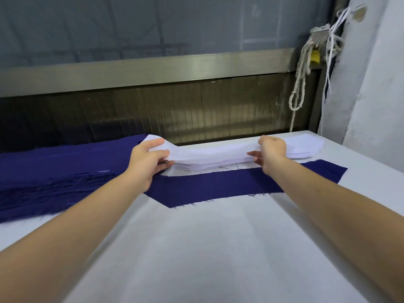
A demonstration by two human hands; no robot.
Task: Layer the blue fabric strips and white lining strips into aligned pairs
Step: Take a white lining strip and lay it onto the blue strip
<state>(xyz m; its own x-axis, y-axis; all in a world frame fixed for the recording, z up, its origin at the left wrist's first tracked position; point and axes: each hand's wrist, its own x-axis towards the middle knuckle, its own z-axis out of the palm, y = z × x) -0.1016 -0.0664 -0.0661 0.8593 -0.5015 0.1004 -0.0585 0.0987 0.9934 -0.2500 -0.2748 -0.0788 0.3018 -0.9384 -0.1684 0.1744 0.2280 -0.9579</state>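
Observation:
A stack of white lining strips [218, 156] lies along the far edge of the table. My left hand [148, 162] pinches the top white strip at its left end, which is lifted off the stack. My right hand [271, 152] grips the same strip further right. A single blue fabric strip [229, 184] lies flat just in front of the stack, its ends cut at a slant. A thick pile of blue strips [54, 178] with frayed edges fills the far left of the table.
The table [207, 248] is covered in white cloth. Behind its far edge runs a metal-framed window [153, 68]. A knotted rope [299, 82] and white strings hang at the back right beside a white wall [376, 84].

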